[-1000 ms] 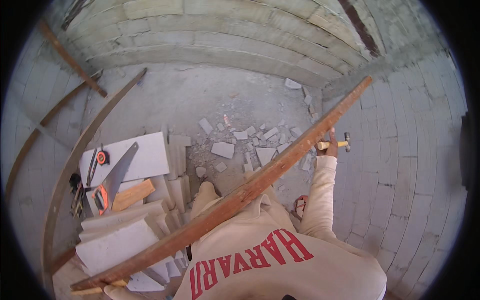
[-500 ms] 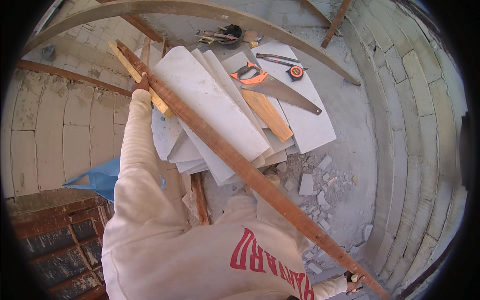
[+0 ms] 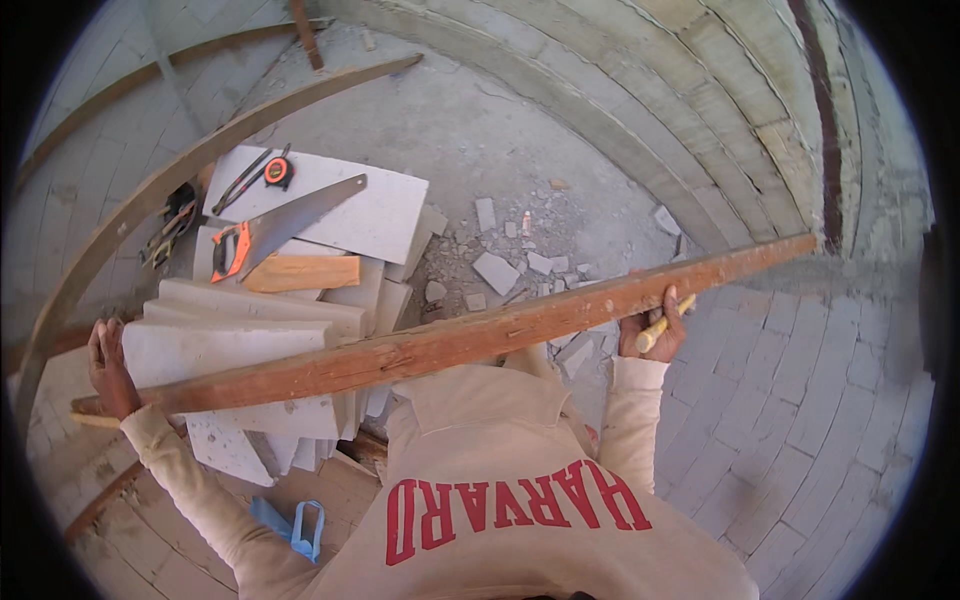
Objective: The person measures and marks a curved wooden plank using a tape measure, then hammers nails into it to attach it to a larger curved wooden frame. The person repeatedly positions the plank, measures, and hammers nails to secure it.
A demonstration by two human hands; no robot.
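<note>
A long reddish-brown wooden plank (image 3: 440, 345) slants across in front of my body, its right end up against the block wall. My left hand (image 3: 113, 370) lies across the plank near its left end, fingers stretched out beyond the edge. A strip of yellow wood (image 3: 95, 420) peeks out below that end. On the right, my right hand (image 3: 650, 330) is closed around a short yellow handle (image 3: 664, 324), whose other end I cannot make out. Its fingers also touch the plank's lower side.
Stacked white blocks (image 3: 235, 350) carry a handsaw (image 3: 290, 225), a tape measure (image 3: 278, 172), pincers (image 3: 240, 182) and a wood offcut (image 3: 305, 272). Rubble (image 3: 495, 272) litters the floor beyond the plank. A curved board (image 3: 180, 170) stands left. A blue bag (image 3: 300, 525) lies low left.
My view has turned rightward. The plank has swung to lie more level across me, its right end now at the wall. My left hand's fingers have come off the yellow strip and straightened.
</note>
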